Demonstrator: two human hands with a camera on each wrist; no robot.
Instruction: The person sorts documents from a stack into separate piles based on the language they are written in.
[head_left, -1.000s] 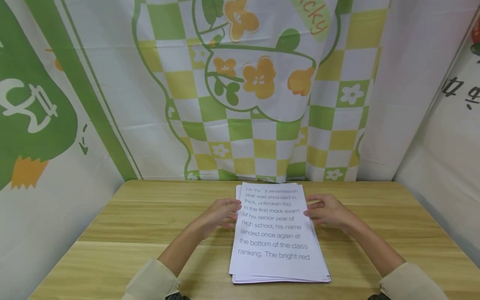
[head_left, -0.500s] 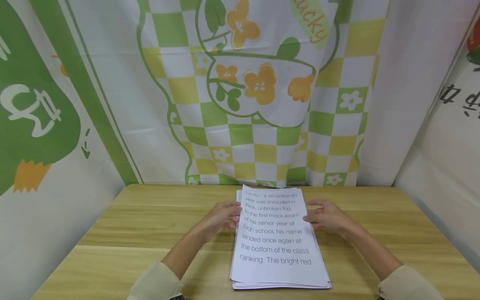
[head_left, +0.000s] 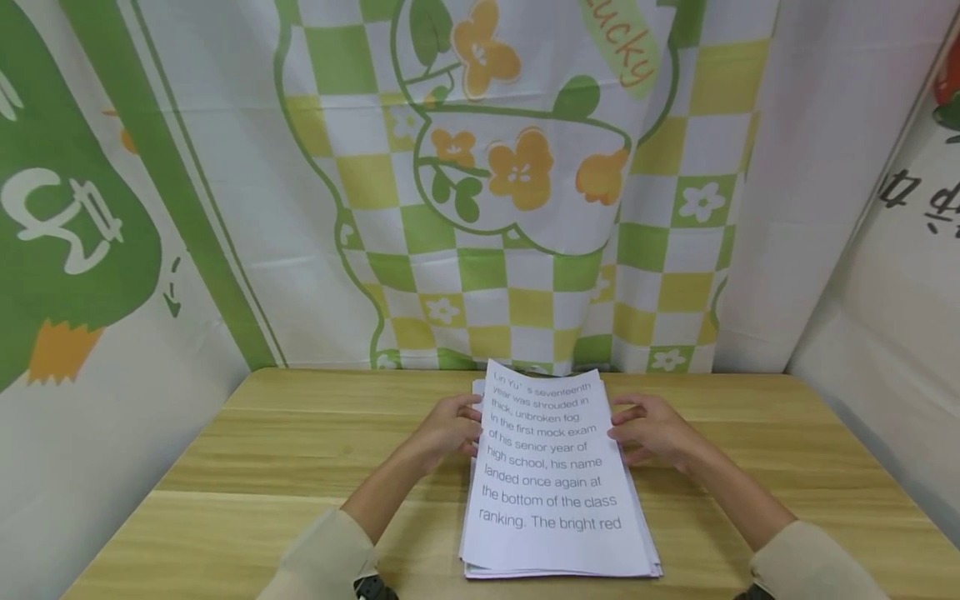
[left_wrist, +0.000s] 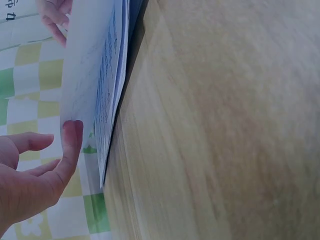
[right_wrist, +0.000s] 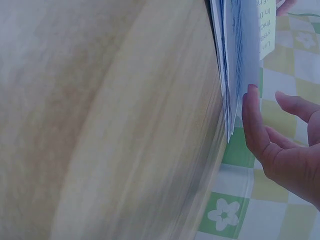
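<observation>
Head view: shows sheet (head_left: 551,467) atop stack (head_left: 570,574), far edge bowed up higher than half a second ago; suggests sheet coming off stack. On table (head_left: 285,467), between left hand (head_left: 450,429) and right hand (head_left: 660,429). Behind: curtain (head_left: 420,271), close to table's far edge, may limit room.

Left wrist: two fingertips (left_wrist: 73,128) touching sheet's underside, thumb (left_wrist: 40,141) apart, pinching nothing.

Right wrist: fingertips (right_wrist: 252,95) together at sheet's edge, thumb spread away, likewise no pinch.

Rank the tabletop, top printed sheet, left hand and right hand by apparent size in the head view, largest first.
1. Tabletop
2. Top printed sheet
3. Left hand and right hand: they look too alike to rank.
</observation>
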